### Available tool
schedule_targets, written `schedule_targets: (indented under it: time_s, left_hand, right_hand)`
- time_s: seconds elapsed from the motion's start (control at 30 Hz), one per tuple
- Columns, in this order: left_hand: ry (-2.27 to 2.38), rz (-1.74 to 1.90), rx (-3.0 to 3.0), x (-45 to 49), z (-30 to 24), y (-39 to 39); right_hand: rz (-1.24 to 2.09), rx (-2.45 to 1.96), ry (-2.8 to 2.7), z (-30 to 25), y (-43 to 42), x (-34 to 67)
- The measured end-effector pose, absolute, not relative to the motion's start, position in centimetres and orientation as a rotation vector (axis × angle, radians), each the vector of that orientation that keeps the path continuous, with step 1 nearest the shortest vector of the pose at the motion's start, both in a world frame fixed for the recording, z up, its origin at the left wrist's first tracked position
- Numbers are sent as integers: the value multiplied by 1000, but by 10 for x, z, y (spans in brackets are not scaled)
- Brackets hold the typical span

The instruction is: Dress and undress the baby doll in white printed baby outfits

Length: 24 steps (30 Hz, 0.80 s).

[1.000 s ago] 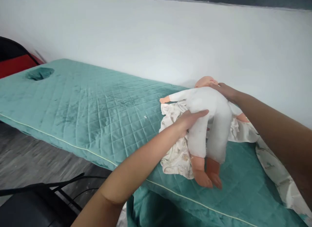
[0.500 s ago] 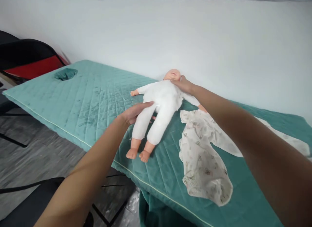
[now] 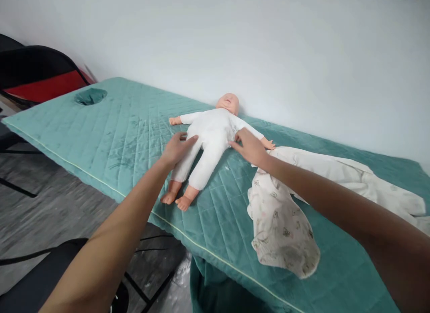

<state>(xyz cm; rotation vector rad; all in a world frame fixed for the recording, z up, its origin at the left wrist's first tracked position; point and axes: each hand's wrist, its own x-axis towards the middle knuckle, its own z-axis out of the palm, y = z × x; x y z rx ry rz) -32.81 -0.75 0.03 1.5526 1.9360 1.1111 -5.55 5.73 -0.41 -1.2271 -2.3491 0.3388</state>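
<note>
A baby doll [image 3: 211,127] with a white cloth body lies on its back on the green quilted bed cover [image 3: 141,124]. Its head is by the wall, and its bare feet point toward the near edge. My left hand [image 3: 178,147] grips it at the hip on the left, thumb on top and fingers curled at the side. At the opposite hip, my right hand [image 3: 250,147] has its thumb and bent fingers closed on the doll's side. Under my right forearm lies a white baby garment with a small print [image 3: 282,228], spread to the right.
A face hole [image 3: 90,97] opens in the bed's far left end. Black chairs stand at the left, one with a red panel [image 3: 43,86], another dark seat [image 3: 43,272] below my left arm. A white wall [image 3: 215,44] runs behind the bed.
The doll has shifted slightly left, and its face now shows. My right hand has come down from its head to the hip. My left hand has slid from the thigh up to the hip.
</note>
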Motion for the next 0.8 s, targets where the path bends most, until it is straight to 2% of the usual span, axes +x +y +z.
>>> schedule_targets:
  time_s: [0.07, 0.17, 0.27, 0.43, 0.6, 0.8]
  left_hand:
    - [2122, 1333, 1634, -314, 3, -12]
    - [1968, 1490, 1881, -281, 13, -28]
    - [1746, 1401, 2044, -240, 20, -49]
    - [1542, 1178, 2139, -189, 13, -79]
    - [1529, 1107, 2037, -171, -2, -85]
    - [1614, 1045, 1934, -146, -34, -74]
  right_hand:
    - [491, -1231, -2572, -12, 23, -54]
    - [350, -1094, -2834, -18, -10, -61]
    - [244, -1102, -2912, -17, -20, -71]
    - [311, -1116, -2949, -7, -41, -59]
    - [370, -1064, -2733, 9, -86, 2]
    - [863, -1319, -2146, 19, -87, 54]
